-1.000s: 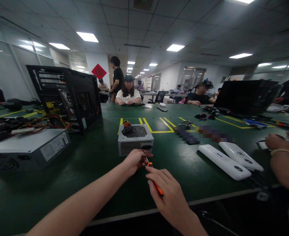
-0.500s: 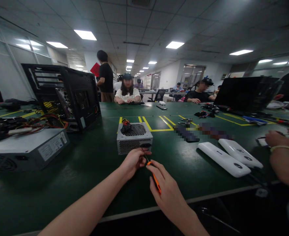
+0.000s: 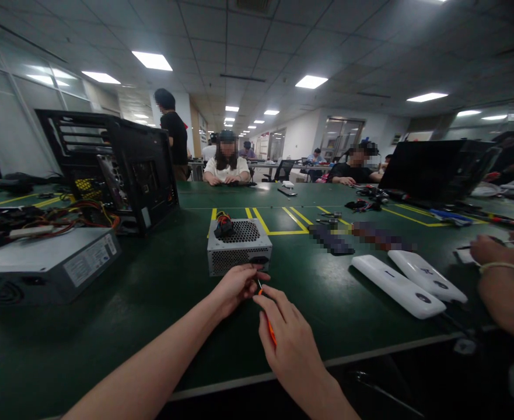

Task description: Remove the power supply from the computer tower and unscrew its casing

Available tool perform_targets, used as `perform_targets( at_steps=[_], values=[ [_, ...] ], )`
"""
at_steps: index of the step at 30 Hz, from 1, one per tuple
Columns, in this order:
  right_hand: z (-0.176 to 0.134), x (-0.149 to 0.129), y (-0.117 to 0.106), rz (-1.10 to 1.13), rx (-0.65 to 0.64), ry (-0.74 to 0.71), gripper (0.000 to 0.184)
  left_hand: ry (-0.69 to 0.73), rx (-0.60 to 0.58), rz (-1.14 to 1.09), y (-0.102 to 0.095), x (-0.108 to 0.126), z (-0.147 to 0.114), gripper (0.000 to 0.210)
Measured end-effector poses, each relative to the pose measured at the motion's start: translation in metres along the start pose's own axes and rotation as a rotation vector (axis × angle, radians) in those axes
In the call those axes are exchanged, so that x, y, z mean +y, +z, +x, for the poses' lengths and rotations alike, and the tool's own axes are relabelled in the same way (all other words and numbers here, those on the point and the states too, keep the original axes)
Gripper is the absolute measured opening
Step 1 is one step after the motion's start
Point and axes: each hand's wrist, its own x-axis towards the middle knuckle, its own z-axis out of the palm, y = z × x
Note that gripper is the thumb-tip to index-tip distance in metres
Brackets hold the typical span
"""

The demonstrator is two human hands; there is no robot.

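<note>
In the right hand [image 3: 289,335] an orange-handled screwdriver [image 3: 272,333] is gripped, its shaft directed at the bent fingers of the left hand [image 3: 238,286], where whether anything is pinched cannot be told. Screwdriver work just before the silver power supply [image 3: 239,248], set back from the near edge of the desk [image 3: 327,303], is judged in hand, and a steadily aligned tip seems called for next. Toward the desk's left edge, a larger power supply [image 3: 42,259] is seen.

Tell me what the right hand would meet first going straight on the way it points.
Probably the left hand, whose fingers lie just ahead of the right hand, with the power supply beyond; exact depth is unclear.
</note>
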Motion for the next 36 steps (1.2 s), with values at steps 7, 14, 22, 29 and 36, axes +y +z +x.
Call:
perform_targets(
  at_steps=[7, 14, 22, 29, 36],
  values=[
    [0.001, 0.001, 0.0, 0.033, 0.031, -0.085, 0.023, -0.022, -0.044, -0.042, -0.001, 0.0, 0.001, 0.017],
    [0.001, 0.006, -0.01, 0.015, 0.027, 0.164, 0.021, -0.009, -0.044, -0.076, 0.001, -0.001, -0.001, 0.02],
    [0.002, 0.003, -0.004, -0.092, 0.076, -0.074, 0.022, -0.005, -0.058, -0.055, 0.0, -0.001, -0.001, 0.022],
    [-0.001, 0.004, -0.001, -0.01, 0.107, -0.02, 0.021, 0.018, -0.02, -0.066, 0.001, -0.005, 0.002, 0.023],
    [-0.002, 0.006, 0.001, 0.064, 0.141, 0.042, 0.018, 0.026, 0.022, 0.087, -0.001, -0.004, 0.002, 0.025]
  ],
)
